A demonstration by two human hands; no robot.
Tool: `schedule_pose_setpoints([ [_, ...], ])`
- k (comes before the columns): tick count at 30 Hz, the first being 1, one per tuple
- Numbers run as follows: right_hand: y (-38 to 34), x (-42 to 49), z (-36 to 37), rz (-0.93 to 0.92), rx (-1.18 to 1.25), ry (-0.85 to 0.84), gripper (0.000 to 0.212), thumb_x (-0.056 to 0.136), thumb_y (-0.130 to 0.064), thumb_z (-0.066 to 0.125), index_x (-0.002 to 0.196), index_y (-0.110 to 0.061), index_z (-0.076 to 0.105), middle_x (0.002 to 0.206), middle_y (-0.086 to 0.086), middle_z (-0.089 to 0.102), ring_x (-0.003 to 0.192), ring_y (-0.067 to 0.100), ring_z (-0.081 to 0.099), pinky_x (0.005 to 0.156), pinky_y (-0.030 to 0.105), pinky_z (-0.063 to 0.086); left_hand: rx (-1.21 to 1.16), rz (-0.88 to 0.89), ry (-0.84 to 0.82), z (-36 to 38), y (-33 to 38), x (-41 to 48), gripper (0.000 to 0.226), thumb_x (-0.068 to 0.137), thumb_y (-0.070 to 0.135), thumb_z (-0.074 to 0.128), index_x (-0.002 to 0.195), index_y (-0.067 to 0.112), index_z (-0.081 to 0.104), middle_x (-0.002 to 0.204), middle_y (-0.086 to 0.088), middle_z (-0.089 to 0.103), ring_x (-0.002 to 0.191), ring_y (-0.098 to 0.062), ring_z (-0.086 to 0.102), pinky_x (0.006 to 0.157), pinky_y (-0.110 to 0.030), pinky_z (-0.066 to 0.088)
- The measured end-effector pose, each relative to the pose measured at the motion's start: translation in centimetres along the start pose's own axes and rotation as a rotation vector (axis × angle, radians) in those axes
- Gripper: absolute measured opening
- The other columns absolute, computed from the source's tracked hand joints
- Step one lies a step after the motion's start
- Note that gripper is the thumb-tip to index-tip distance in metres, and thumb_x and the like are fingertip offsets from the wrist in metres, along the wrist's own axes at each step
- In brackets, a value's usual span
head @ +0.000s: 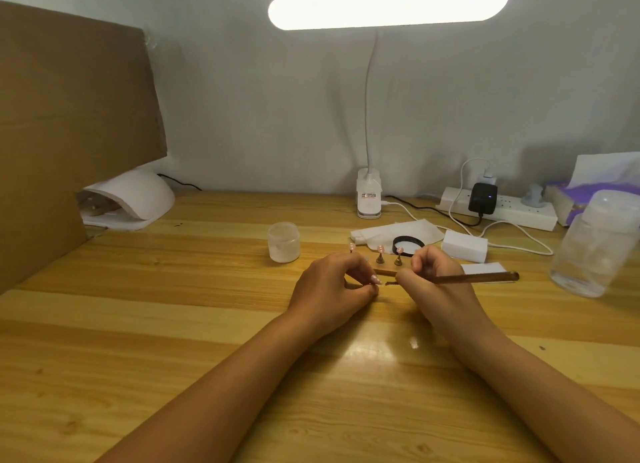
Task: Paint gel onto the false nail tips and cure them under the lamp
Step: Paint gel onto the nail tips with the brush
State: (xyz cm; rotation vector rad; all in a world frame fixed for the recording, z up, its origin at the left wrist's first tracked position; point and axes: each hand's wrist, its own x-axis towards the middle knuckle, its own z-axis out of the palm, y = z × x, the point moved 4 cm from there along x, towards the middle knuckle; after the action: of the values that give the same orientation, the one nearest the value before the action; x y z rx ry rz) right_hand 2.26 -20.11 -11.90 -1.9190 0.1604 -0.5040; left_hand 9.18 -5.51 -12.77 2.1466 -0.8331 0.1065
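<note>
The left hand (332, 284) pinches a small pink false nail tip (376, 280) between thumb and fingers, over the middle of the yellow wooden table (173, 324). The right hand (433, 272) curls its fingers round a long brown brush (478, 278), its tip right by that nail. I think painting is under way. Three more pink tips on little stands (381, 249) sit just behind. The white dome lamp (138, 199) is far left, so curing comes later.

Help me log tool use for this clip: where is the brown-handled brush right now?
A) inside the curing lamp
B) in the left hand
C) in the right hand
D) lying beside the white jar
C: the right hand grips the brush, whose handle sticks out to the right, while the left hand pinches a nail tip near its bristle end.
</note>
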Motion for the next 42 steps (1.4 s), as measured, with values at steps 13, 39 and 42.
schedule_pose_setpoints([
  [13,-1.5,-0.6,-0.6,-0.246,-0.14,0.132,0.016,0.088,-0.037,0.062,0.098,-0.025,0.06,0.082,-0.015,0.065,0.084,-0.004,0.061,0.065,0.021,0.049,-0.106,0.008,0.062,-0.4,-0.1,0.1,0.01,0.088,0.028,0.071,0.088,0.037,0.067,0.094,0.017,0.071,0.065,0.0,0.055,0.065,-0.023,0.045],
  [39,0.4,0.4,0.0,-0.183,-0.074,-0.009,0.031,0.086,-0.019,0.071,0.11,-0.027,0.053,0.098,-0.011,0.065,0.095,-0.004,0.061,0.073,0.014,0.05,0.004,-0.001,0.102,-0.5,0.7,-0.2,0.022,0.083,0.03,0.074,0.104,0.028,0.067,0.109,0.01,0.052,0.092,-0.009,0.055,0.081,-0.034,0.054],
  [42,0.7,0.6,0.0,-0.164,-0.084,0.008,0.03,0.087,-0.02,0.071,0.108,-0.03,0.052,0.097,-0.015,0.064,0.094,-0.008,0.06,0.074,0.016,0.048,0.15,-0.135,0.216,-1.1,-0.1,0.0,0.038,0.078,0.033,0.072,0.108,0.031,0.049,0.112,0.01,0.046,0.109,-0.013,0.049,0.089,-0.031,0.045],
])
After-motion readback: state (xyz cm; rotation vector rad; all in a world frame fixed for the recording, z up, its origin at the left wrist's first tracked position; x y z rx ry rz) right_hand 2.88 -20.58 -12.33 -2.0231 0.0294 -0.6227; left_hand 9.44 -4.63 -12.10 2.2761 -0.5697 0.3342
